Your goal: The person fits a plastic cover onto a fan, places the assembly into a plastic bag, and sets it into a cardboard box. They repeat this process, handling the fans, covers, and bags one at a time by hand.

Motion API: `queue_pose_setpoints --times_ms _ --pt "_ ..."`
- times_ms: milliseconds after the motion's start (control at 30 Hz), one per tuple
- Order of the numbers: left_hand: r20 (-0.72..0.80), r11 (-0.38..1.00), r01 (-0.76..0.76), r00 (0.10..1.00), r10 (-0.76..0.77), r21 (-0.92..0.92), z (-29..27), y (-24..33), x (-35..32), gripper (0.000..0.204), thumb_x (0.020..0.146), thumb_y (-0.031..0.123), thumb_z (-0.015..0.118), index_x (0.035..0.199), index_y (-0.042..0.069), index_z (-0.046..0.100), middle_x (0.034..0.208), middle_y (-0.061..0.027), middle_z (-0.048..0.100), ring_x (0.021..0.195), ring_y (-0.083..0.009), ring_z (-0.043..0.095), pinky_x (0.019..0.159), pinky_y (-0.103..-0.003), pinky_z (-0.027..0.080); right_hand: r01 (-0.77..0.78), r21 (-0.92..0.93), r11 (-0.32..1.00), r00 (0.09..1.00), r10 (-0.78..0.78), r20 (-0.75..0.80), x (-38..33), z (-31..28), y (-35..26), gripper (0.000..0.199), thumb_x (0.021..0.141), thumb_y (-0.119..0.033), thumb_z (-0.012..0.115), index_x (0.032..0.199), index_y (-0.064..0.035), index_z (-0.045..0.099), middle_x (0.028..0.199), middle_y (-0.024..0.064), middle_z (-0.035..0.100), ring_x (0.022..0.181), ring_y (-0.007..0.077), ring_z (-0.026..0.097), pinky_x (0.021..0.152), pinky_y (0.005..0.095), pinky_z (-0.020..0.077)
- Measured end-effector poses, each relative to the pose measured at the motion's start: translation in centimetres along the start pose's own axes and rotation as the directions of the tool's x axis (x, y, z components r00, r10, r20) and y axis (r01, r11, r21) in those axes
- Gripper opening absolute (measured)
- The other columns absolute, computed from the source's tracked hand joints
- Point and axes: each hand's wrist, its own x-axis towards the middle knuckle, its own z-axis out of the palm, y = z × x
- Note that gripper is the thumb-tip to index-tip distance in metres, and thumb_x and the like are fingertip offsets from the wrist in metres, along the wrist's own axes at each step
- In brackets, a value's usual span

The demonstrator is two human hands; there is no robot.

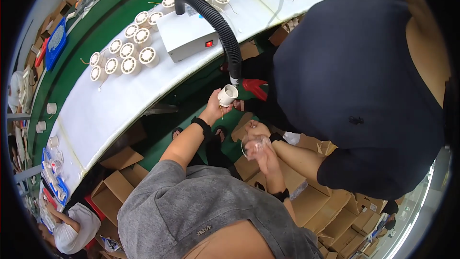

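My left hand (216,103) is closed around a white cylindrical housing (228,95), its open end tilted up. A thin wire hangs from the housing. Just above its rim is the metal nozzle (234,80) of a black corrugated hose (225,31); I cannot tell whether they touch. My right hand (262,156), smeared by motion, is closed on a clear round plastic piece (251,145), perhaps a cup or cover. Close beside it is the hand (257,128) of a co-worker in a dark shirt.
A grey-white machine box (184,36) with a red switch carries the hose on the white table (105,115). Several white round housings (128,50) with slotted tops stand around it. A co-worker (345,67) crowds my right. Cardboard boxes (306,206) lie below.
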Motion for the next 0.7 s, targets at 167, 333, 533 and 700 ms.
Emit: queue_pose_setpoints --times_ms 167,333,533,700 --pt "-0.213 0.991 -0.114 0.969 0.127 0.073 -0.5 1.1 -7.0 0.035 0.085 0.037 0.033 0.094 0.008 0.050 0.082 -0.0082 0.055 0.066 -0.0199 0.052 0.055 -0.030 0.044 -0.055 0.221 0.974 0.989 0.084 -0.125 8.6 0.2 -0.2 0.042 0.079 -0.047 0.043 0.107 -0.0154 0.040 0.084 0.0137 0.052 0.062 0.0185 0.049 0.053 0.0286 0.0404" --pt "-0.182 0.988 -0.151 0.971 0.157 0.044 -1.8 2.3 -14.7 0.030 0.084 0.030 0.041 0.103 0.007 0.046 0.090 -0.0088 0.053 0.073 -0.0209 0.051 0.060 -0.032 0.044 -0.080 0.533 0.842 0.929 0.257 -0.267 14.9 0.1 1.2 0.048 0.075 -0.056 0.041 0.102 -0.0167 0.044 0.076 0.0124 0.049 0.054 0.0175 0.040 0.050 0.0276 0.0338" --pt "-0.228 0.959 -0.273 0.931 0.284 0.079 -1.3 3.0 -19.9 0.032 0.083 0.028 0.044 0.106 0.006 0.044 0.095 -0.0132 0.051 0.073 -0.0238 0.051 0.061 -0.032 0.046 -0.054 0.590 0.806 0.889 0.307 -0.339 19.7 -1.1 4.2 0.050 0.073 -0.060 0.037 0.095 -0.0169 0.048 0.068 0.0129 0.046 0.051 0.0176 0.036 0.048 0.0265 0.0313" --pt "-0.139 0.948 -0.312 0.938 0.319 0.069 -0.5 3.7 -21.0 0.035 0.082 0.030 0.046 0.107 0.006 0.043 0.090 -0.0143 0.053 0.064 -0.0223 0.052 0.054 -0.029 0.046 -0.077 0.517 0.853 0.880 0.302 -0.368 20.9 -1.4 5.4 0.049 0.074 -0.060 0.037 0.094 -0.0160 0.048 0.064 0.0127 0.046 0.045 0.0166 0.035 0.044 0.0248 0.0303"
